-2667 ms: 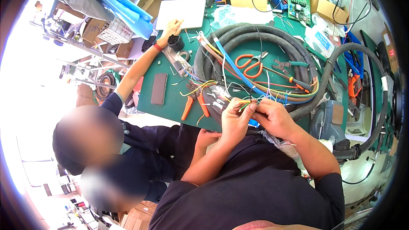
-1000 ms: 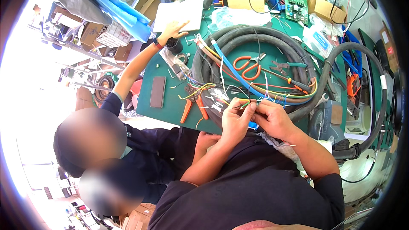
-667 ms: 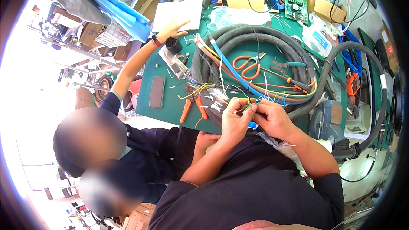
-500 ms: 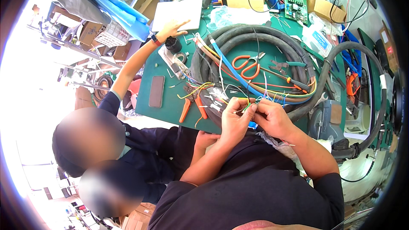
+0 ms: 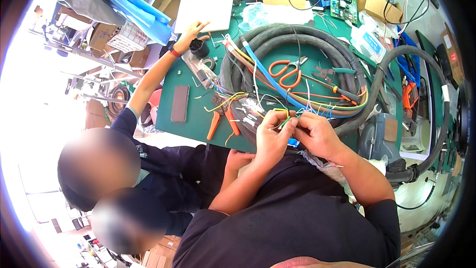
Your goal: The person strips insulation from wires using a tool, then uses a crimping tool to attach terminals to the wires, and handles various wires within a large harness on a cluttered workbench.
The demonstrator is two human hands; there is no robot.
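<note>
My left hand [image 5: 271, 133] and my right hand [image 5: 318, 136] meet at the table's near edge, their fingertips pinched together. A thin green wire [image 5: 283, 123] is gripped by the left fingers; the right fingertips close on thin wires at the same spot, where the exact ends are hidden. White, blue and yellow wires fan out beyond the hands. They run toward a thick black cable [image 5: 277, 33] coiled on the green table [image 5: 201, 128]. Inside the coil lie orange-handled scissors [image 5: 286, 75], a screwdriver [image 5: 342, 94] and cutters [image 5: 331, 73].
A co-worker's hand [image 5: 189, 37] is by a black cup-shaped part [image 5: 199, 48] at the far left. Near it are a phone [image 5: 180, 103] and an orange-handled crimping tool [image 5: 219, 115]. A grey bench vise [image 5: 379, 136] stands on the right. A circuit board [image 5: 343, 5] lies at the back.
The co-worker's outstretched fingers have drawn in and lowered slightly toward the black cup-shaped part. My hands keep their pinch on the wires, with small finger shifts. The view has moved slightly.
</note>
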